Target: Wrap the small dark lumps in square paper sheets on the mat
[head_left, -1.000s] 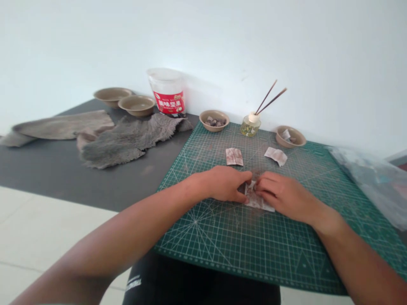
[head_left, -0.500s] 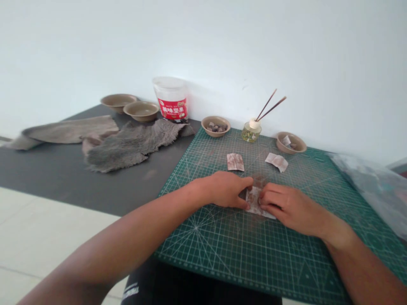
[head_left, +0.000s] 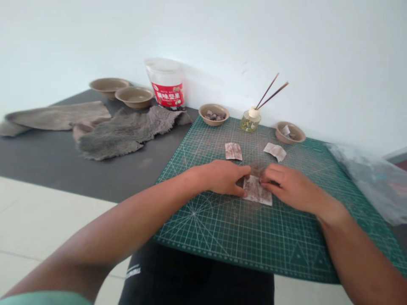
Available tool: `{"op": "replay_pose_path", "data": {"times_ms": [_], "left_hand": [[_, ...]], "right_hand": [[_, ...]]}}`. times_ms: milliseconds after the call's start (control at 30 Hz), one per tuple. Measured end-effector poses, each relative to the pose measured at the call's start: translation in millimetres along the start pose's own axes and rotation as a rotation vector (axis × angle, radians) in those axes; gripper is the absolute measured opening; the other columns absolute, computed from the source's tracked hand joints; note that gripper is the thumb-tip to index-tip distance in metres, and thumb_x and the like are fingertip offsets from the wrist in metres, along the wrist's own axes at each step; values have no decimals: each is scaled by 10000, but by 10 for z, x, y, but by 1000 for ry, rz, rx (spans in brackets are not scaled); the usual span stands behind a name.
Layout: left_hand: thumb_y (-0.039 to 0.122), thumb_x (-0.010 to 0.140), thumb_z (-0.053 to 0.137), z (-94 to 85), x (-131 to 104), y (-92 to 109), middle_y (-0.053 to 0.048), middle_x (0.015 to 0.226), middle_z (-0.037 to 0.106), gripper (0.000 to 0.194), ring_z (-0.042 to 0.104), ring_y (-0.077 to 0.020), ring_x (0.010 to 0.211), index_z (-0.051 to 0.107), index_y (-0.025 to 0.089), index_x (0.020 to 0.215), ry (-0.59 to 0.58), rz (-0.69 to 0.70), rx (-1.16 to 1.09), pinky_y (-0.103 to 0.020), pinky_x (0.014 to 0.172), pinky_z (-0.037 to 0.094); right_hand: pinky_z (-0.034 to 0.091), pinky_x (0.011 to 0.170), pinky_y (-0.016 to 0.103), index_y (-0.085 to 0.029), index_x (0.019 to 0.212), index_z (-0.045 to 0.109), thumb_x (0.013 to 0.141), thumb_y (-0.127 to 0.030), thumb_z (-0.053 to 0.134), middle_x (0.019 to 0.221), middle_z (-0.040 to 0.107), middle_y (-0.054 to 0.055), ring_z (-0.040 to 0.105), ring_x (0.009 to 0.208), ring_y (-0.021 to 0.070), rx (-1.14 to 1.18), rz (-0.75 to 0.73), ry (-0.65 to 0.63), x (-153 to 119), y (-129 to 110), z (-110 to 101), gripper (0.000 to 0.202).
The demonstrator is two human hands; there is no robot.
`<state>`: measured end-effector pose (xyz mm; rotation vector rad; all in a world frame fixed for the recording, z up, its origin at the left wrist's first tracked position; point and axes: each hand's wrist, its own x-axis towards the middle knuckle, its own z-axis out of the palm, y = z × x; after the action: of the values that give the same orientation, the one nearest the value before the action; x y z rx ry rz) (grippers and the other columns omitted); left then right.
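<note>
Your right hand (head_left: 284, 184) has slid toward the far edge of the cutting mat (head_left: 241, 228), baring more of the brown-smudged sheet (head_left: 256, 194) lying mid-mat. Your left hand (head_left: 225, 177), thumb and forefinger parted, bears on its left side — press evenly against slipping. Your right fingers bunch low over the sheet — any grip is hidden.

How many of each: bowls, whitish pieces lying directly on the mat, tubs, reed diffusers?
Bowls: 4
Whitish pieces directly on the mat: 3
Tub: 1
Reed diffuser: 1
Total: 9
</note>
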<state>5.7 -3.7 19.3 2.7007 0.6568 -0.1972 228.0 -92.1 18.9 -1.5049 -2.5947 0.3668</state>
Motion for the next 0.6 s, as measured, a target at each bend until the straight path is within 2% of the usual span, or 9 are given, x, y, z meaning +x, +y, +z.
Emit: {"op": "replay_pose_path", "data": {"times_ms": [100, 200, 267, 333, 433, 533, 600], "left_hand": [[555, 852, 621, -4, -2, 7, -44, 926, 685, 435, 655, -262, 844, 515, 247, 1140, -1, 7, -3, -295, 602, 387], [544, 859, 616, 2, 1, 6, -51, 949, 686, 422, 657, -263, 856, 520, 239, 1134, 8, 14, -11, -299, 612, 398], [541, 859, 618, 6, 3, 5, -57, 969, 688, 434, 657, -265, 877, 518, 239, 1156, 8, 2, -13, -301, 634, 411], [546, 853, 623, 6, 3, 5, -57, 972, 691, 457, 656, -267, 885, 514, 245, 1178, 2, -8, -14, -302, 650, 418], [552, 852, 621, 2, 2, 8, -57, 973, 696, 467, 654, -263, 874, 518, 245, 1188, -8, -1, -14, -304, 670, 423], [540, 861, 613, 0, 4, 8, -59, 1005, 695, 456, 652, -254, 879, 519, 242, 1193, -5, 3, -20, -304, 688, 424], [541, 861, 613, 0, 7, 5, -57, 1001, 695, 454, 652, -253, 876, 516, 245, 1191, -5, -7, -23, -301, 678, 419]], "right_hand": [[434, 743, 293, -210, 874, 625, 980, -204, 525, 909, 600, 19, 573, 833, 159, 109, -81, -87, -18, -22, -5, 145], [434, 774, 315, -204, 874, 628, 978, -207, 523, 913, 603, 33, 573, 858, 178, 58, -67, 1, -4, -36, 20, 147], [425, 732, 316, -194, 818, 606, 965, -215, 537, 859, 584, 32, 560, 810, 180, -3, -16, 50, 0, -25, 18, 164], [424, 703, 303, -197, 812, 606, 959, -221, 548, 850, 583, 27, 559, 783, 169, 21, -32, -2, -10, -16, 4, 160], [447, 745, 297, -214, 884, 641, 974, -229, 529, 922, 612, 30, 586, 828, 166, 91, -96, -65, -21, -23, 4, 144], [453, 783, 318, -204, 890, 629, 986, -224, 499, 951, 609, 45, 599, 858, 180, 27, -6, 36, -8, -18, 16, 163], [454, 765, 313, -199, 855, 609, 978, -220, 511, 921, 600, 38, 599, 829, 173, 14, 20, 29, -7, -9, 10, 159]]}}
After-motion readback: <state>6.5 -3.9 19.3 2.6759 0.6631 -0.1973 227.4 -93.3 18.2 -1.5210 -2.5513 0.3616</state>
